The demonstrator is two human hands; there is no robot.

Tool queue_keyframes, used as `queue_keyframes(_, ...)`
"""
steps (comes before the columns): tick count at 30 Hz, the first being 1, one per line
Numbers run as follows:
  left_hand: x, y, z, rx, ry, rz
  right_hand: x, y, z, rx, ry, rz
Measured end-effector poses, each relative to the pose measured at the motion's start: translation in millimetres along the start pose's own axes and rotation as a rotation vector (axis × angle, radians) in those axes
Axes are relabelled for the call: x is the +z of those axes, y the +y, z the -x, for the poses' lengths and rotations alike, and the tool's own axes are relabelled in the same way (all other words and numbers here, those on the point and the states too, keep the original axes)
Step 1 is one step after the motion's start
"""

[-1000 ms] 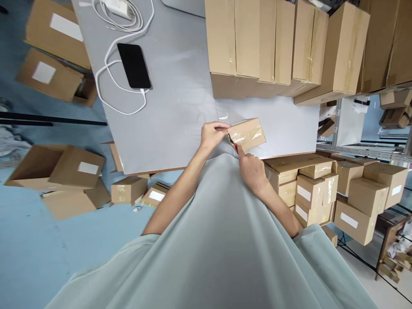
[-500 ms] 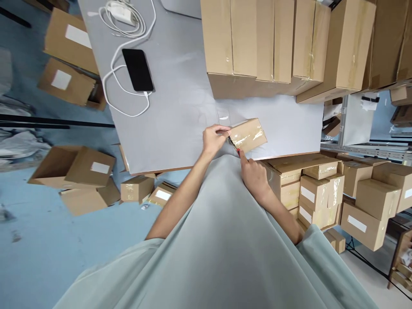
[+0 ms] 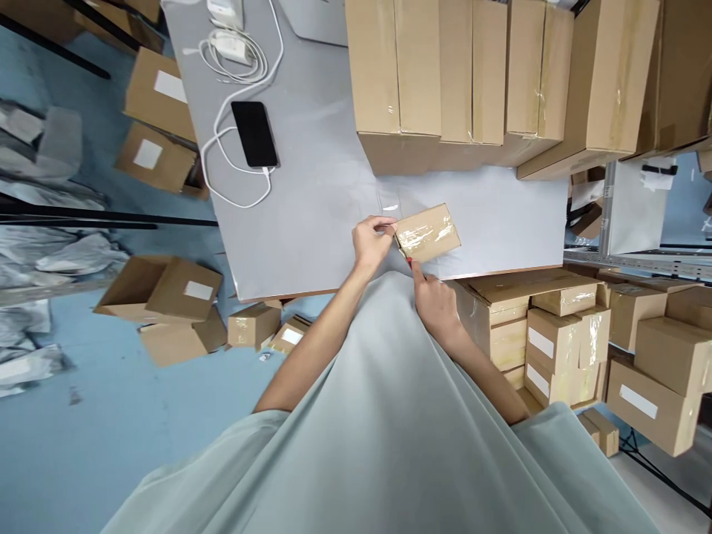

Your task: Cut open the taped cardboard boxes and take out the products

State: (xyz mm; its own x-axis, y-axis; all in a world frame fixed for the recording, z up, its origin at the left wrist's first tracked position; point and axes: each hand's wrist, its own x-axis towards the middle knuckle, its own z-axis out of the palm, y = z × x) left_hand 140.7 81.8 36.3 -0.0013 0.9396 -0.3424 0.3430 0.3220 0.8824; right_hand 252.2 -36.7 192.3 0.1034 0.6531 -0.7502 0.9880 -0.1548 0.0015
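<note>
One small, brown cardboard box [image 3: 429,231] with clear tape across its upper face is lying slightly angled on the grey, rectangular worktop [image 3: 311,245], near the front edge and in front of the person. Two hands are working at its left end. The left hand [image 3: 372,241] is pinching the box at its left corner. The right hand [image 3: 435,302] is gripping one slim, red-and-dark hand tool [image 3: 409,261], index finger extended along it; the tool is pointing toward the same end, its tip too small to tell.

Left rear of the worktop: one black, flat, rectangular phone [image 3: 254,134] is lying with one white cable connector [image 3: 266,171] attached; two white, block-shaped adapters [image 3: 232,46] are resting behind it.

Right rear: at least four large, brown cardboard cartons [image 3: 472,70] are standing in a row.

Floor, left: two white-labelled brown cartons [image 3: 157,152] are sitting beside the worktop.
</note>
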Motion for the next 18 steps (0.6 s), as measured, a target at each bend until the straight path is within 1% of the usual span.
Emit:
queue_keyframes(2,0.8,-1,-5,0.003,0.025,-0.002,-2,0,-8,-0.026,0.006,-0.01)
queue_keyframes(4,1.4,-2,-10,0.009,0.045,-0.005,-4,1,-7,-0.05,0.007,-0.019)
queue_keyframes(7,0.1,-2,-12,0.028,0.057,-0.023,-6,10,13,-0.049,0.026,-0.044)
queue_keyframes(10,-3.0,4,-4,0.077,0.012,-0.059,-6,30,35,0.029,0.115,-0.108)
queue_keyframes(12,-1.8,13,6,0.168,-0.008,-0.127,-5,49,39,0.112,0.198,-0.168)
queue_keyframes(14,5.7,23,17,0.322,-0.025,-0.241,-2,67,33,0.184,0.271,-0.227)
queue_keyframes(15,11.9,28,22,0.414,-0.053,-0.302,0,76,28,0.209,0.304,-0.252)
queue_keyframes(16,19.4,33,27,0.506,-0.104,-0.358,2,83,23,0.224,0.335,-0.271)
queue_keyframes(18,35.4,40,34,0.654,-0.251,-0.441,7,95,13,0.23,0.389,-0.297)
